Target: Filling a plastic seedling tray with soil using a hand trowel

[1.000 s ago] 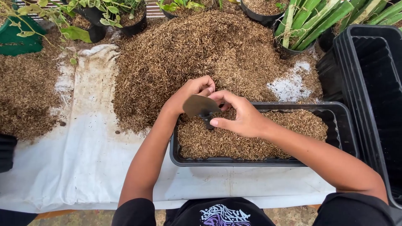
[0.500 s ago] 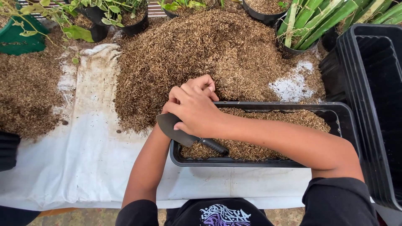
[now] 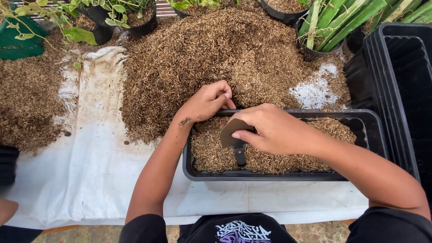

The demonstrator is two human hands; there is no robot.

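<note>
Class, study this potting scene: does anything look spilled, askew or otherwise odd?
Yes. Loose brown husk lies heaped straight on the white sheet instead of inside a container, with stray bits scattered round it. A white powdery patch sits at the heap's edge, unlike the rest. The black tray itself sits level.

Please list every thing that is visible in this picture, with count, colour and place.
husk heap: one, brown, centre back
smaller heap: one, brown, left
sheet: one, white, under all
tray: one, black, centre, partly filled with husks
trowel: one, dark, over the tray
stacked trays: black, right
potted plants: several, green, along the back
left hand: on the heap at the tray's rim
right hand: holds the trowel
</note>
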